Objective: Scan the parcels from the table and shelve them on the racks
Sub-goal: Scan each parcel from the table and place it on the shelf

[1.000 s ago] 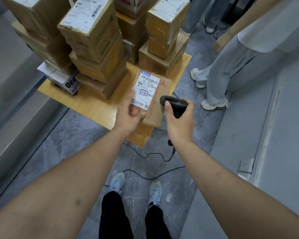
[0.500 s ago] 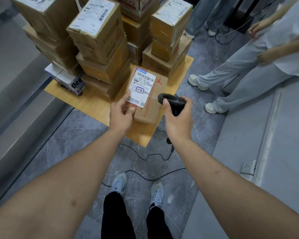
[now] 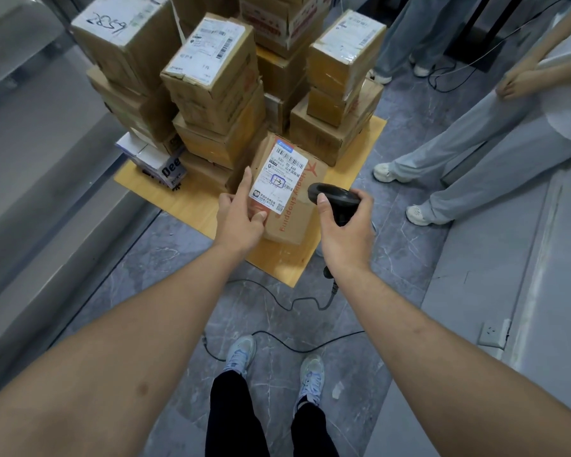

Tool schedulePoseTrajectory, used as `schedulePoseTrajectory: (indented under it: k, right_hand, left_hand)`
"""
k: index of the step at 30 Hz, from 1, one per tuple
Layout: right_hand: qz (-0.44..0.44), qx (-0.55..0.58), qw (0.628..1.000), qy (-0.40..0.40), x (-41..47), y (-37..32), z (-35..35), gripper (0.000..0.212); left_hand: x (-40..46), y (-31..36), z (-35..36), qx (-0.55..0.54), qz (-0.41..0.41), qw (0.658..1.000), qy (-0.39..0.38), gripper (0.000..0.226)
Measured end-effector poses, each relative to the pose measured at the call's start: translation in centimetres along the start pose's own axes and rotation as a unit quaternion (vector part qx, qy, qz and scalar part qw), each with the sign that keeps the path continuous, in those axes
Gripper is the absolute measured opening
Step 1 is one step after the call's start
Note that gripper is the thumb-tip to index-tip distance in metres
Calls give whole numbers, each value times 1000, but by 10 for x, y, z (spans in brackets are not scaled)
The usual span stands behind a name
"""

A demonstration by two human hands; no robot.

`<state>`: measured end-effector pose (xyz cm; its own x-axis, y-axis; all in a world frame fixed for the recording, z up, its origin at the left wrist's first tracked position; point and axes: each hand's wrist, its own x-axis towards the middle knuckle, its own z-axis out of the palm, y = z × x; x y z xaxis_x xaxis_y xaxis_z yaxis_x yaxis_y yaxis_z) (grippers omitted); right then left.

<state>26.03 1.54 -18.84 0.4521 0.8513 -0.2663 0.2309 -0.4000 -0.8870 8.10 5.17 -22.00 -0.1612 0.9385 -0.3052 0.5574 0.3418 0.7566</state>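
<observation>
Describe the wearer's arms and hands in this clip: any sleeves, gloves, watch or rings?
Both forearms are bare as far as the frame shows, with no sleeve edge in view. The left hand and right hand have no gloves, and no watch, wristband or ring shows. Below are black trousers and light sneakers.

Wooden table (image 3: 192,206), stacked cardboard parcels (image 3: 218,94)
</observation>
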Motion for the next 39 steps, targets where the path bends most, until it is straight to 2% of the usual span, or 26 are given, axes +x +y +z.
schedulePoseTrajectory:
  k: [6, 10, 13, 18, 25, 31, 36, 39]
  right_hand:
    - [-4, 17, 1000, 9, 7, 1, -9, 50]
    - [-3, 26, 1000, 15, 14, 7, -19, 47]
    - [6, 30, 999, 19, 19, 12, -25, 47]
    - [7, 24, 999, 23, 24, 18, -31, 49]
    - [9, 25, 1000, 10, 27, 12, -33, 47]
    - [-18, 32, 999, -2, 10, -13, -30, 48]
    - [-51, 26, 997, -49, -20, -32, -32, 45]
    - [-68, 20, 994, -81, -43, -43, -27, 44]
  left_hand:
    - [5, 24, 19, 129, -14, 991, 17, 85]
    - [8, 42, 31, 207, 17, 978, 16, 99]
    - [14, 48, 33, 229, 29, 973, -13, 107]
    - [23, 50, 31, 235, 16, 968, -83, 103]
    - [32, 43, 13, 138, -11, 980, -141, 100]
    - [10, 39, -11, 45, 13, 985, -166, 112]
    - [-23, 31, -39, 18, 38, 985, -165, 114]
    - [-54, 22, -60, -36, 57, 985, -159, 111]
